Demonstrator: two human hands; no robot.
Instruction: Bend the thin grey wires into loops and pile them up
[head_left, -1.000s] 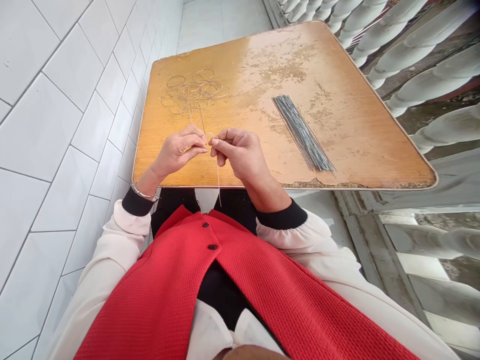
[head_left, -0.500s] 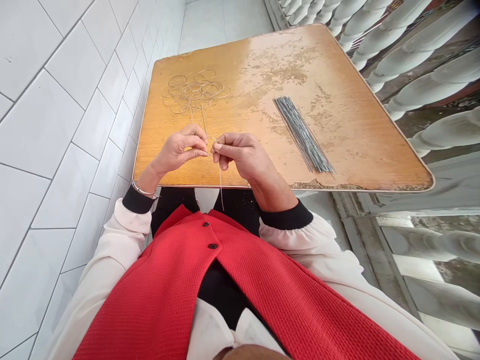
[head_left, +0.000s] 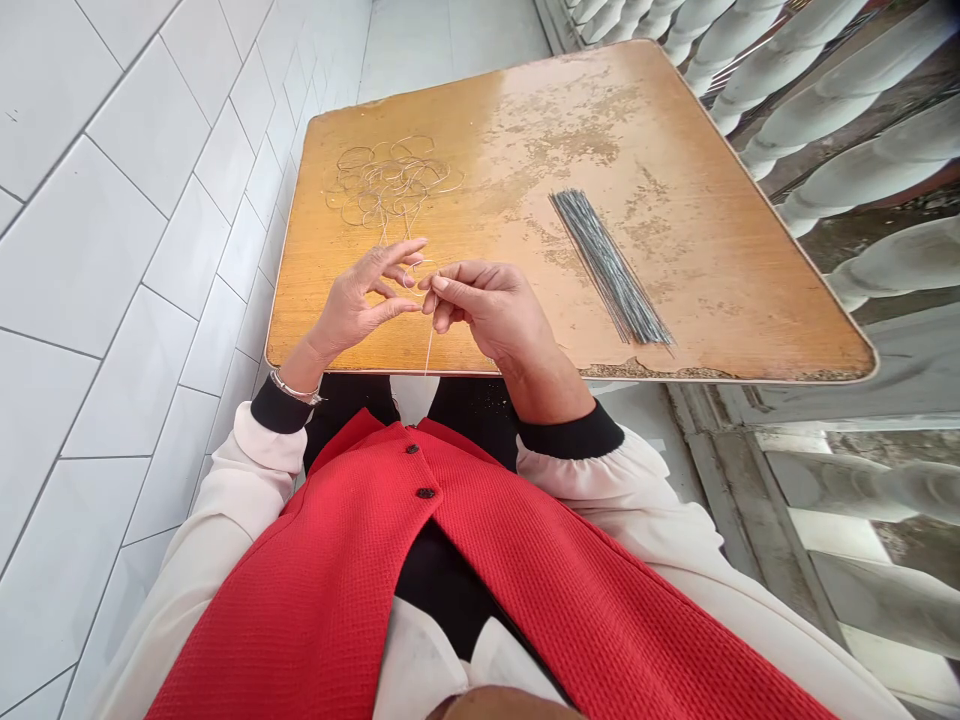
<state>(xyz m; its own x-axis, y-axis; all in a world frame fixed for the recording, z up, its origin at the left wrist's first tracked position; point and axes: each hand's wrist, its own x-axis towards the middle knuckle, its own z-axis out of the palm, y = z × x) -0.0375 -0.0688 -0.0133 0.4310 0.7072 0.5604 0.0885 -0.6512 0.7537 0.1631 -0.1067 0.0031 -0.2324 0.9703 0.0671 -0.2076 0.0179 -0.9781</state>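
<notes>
Between two hands (head_left: 354, 302) (head_left: 499, 308), one thin strand (head_left: 429, 345)

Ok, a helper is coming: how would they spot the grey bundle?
Find the worn tan table. On its right half, past the right hand, lies the grey bundle. It is straight and compact, unlike the tangled loops on the left.

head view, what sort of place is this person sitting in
Probably a balcony or porch: a wall of white rectangular tiles runs along the picture's left, a row of white, rounded balusters lines the right, and a worn yellow-brown wood-look tabletop stands between them.
</notes>
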